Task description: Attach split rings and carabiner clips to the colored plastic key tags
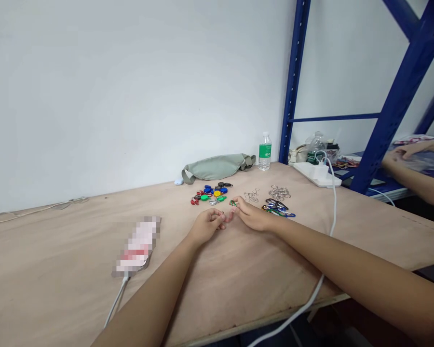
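Small green clip (232, 203), long axis too small to read, pinched at the far end of the right hand (251, 215); left hand (206, 226) together with it, grip unclear; coloured key tags (208, 195) lie just far-left.

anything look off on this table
One thing stands out: a thin white cable runs from the white power strip across the plywood tabletop, passes under the right forearm, then drops over the table's front edge. It lies loose, so it could snag.
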Demonstrator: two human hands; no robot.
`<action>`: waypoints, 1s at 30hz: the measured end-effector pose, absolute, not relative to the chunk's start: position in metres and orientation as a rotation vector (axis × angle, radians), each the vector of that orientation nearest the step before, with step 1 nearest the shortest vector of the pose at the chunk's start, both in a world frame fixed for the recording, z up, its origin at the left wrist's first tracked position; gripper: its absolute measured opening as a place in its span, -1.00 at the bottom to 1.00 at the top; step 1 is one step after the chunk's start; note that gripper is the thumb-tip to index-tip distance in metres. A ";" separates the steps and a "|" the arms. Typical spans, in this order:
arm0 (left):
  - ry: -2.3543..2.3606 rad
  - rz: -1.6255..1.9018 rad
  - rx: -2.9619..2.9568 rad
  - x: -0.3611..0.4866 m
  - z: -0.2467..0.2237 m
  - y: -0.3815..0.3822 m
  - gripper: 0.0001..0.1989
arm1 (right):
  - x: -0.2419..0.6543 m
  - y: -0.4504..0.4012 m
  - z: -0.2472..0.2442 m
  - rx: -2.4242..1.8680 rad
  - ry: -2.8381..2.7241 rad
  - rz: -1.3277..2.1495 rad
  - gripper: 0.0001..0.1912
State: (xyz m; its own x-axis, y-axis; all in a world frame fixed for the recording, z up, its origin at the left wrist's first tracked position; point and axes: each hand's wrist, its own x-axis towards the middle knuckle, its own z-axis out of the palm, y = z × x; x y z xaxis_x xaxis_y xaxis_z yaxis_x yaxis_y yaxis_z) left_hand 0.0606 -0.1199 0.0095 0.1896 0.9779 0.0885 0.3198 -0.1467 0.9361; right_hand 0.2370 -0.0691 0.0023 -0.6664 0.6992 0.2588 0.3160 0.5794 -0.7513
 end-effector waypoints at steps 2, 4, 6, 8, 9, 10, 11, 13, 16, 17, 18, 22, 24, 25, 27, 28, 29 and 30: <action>1.223 1.014 1.633 0.060 0.009 -0.120 -0.74 | 0.238 -0.069 0.004 -0.812 -2.302 0.892 -0.81; 1.204 1.039 1.664 0.061 0.009 -0.120 -0.75 | 0.239 -0.069 0.005 -0.836 -2.341 0.837 -0.80; 1.207 1.039 1.741 0.061 0.011 -0.122 -0.76 | 0.240 -0.070 0.005 -0.865 -2.379 0.792 -0.78; 1.246 1.010 1.877 0.061 0.014 -0.124 -0.76 | 0.240 -0.071 0.005 -0.887 -2.407 0.746 -0.75; 1.274 0.986 1.959 0.061 0.015 -0.125 -0.75 | 0.239 -0.072 0.005 -0.898 -2.419 0.720 -0.73; 1.300 0.960 2.041 0.060 0.017 -0.126 -0.75 | 0.239 -0.073 0.005 -0.906 -2.432 0.695 -0.72; 1.320 0.935 2.117 0.060 0.018 -0.127 -0.75 | 0.239 -0.074 0.005 -0.912 -2.446 0.672 -0.71; 1.326 0.892 2.237 0.060 0.020 -0.128 -0.76 | 0.239 -0.075 0.006 -0.914 -2.479 0.641 -0.70; 1.286 0.807 2.365 0.059 0.023 -0.129 -0.75 | 0.239 -0.078 0.006 -0.935 -2.519 0.604 -0.69; 1.266 0.776 2.403 0.059 0.024 -0.129 -0.75 | 0.240 -0.078 0.006 -0.949 -2.530 0.587 -0.69; 1.245 0.750 2.436 0.059 0.024 -0.129 -0.74 | 0.240 -0.078 0.006 -0.961 -2.540 0.569 -0.68; 1.218 0.714 2.505 0.059 0.024 -0.129 -0.74 | 0.240 -0.079 0.006 -0.983 -2.576 0.522 -0.66; 1.229 0.711 2.517 0.059 0.024 -0.129 -0.73 | 0.240 -0.079 0.006 -0.995 -2.590 0.506 -0.64; 1.230 0.713 2.521 0.059 0.023 -0.129 -0.73 | 0.240 -0.080 0.006 -0.999 -2.597 0.496 -0.63; 1.217 0.720 2.531 0.058 0.022 -0.128 -0.74 | 0.241 -0.081 0.006 -1.004 -2.613 0.468 -0.63; 1.205 0.722 2.536 0.058 0.022 -0.128 -0.74 | 0.241 -0.081 0.006 -1.000 -2.626 0.451 -0.64; 1.192 0.723 2.542 0.058 0.021 -0.127 -0.75 | 0.242 -0.081 0.005 -0.991 -2.640 0.433 -0.65; 1.179 0.717 2.551 0.058 0.021 -0.127 -0.75 | 0.242 -0.081 0.005 -0.980 -2.656 0.419 -0.67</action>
